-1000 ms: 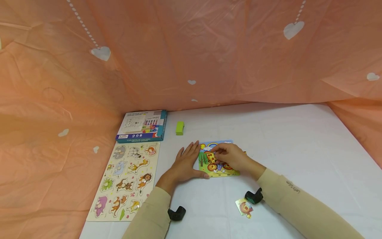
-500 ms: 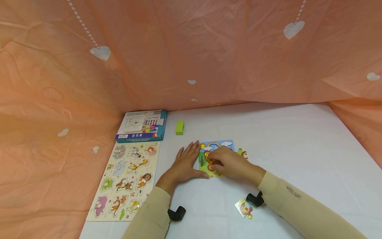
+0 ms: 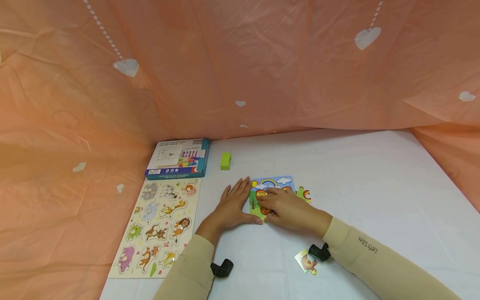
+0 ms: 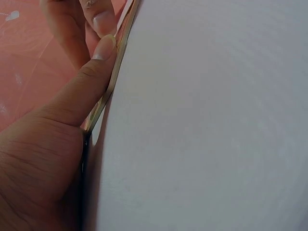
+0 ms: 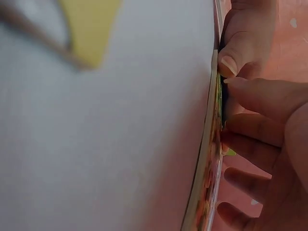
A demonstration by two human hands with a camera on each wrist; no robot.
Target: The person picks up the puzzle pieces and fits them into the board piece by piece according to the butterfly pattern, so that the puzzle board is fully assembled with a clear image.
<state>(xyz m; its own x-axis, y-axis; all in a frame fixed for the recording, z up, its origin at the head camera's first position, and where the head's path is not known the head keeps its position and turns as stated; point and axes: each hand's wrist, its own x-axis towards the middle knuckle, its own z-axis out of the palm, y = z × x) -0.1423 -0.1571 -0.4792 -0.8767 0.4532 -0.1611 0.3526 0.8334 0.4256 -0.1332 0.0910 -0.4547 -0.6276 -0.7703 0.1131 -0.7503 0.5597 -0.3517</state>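
Note:
A small jigsaw puzzle [image 3: 278, 181] with a rainbow and cartoon bears lies on the white table, partly hidden by my right hand. My left hand [image 3: 229, 209] rests flat along its left edge, thumb over the lower left corner. The right hand [image 3: 292, 209] lies over the puzzle's middle, its fingertips pressing the picture. In the right wrist view, the fingers [image 5: 255, 132] are spread against the puzzle's face. One green puzzle piece [image 3: 302, 194] sits at the right edge; I cannot tell whether it is apart. Another loose piece [image 3: 305, 261] lies below my right wrist.
An animal peg board [image 3: 139, 246] is at the left, with a teal-edged box [image 3: 177, 159] behind it. A lime green block [image 3: 226, 161] stands beyond the puzzle. Orange sheeting [image 3: 262, 75] rises behind the table. Each sleeve has a black wrist device [image 3: 222, 268].
The right hand held a puzzle piece over the left part of the puzzle; now its fingers press down there, flatter. The green piece at the right has come into sight. My left hand stays put.

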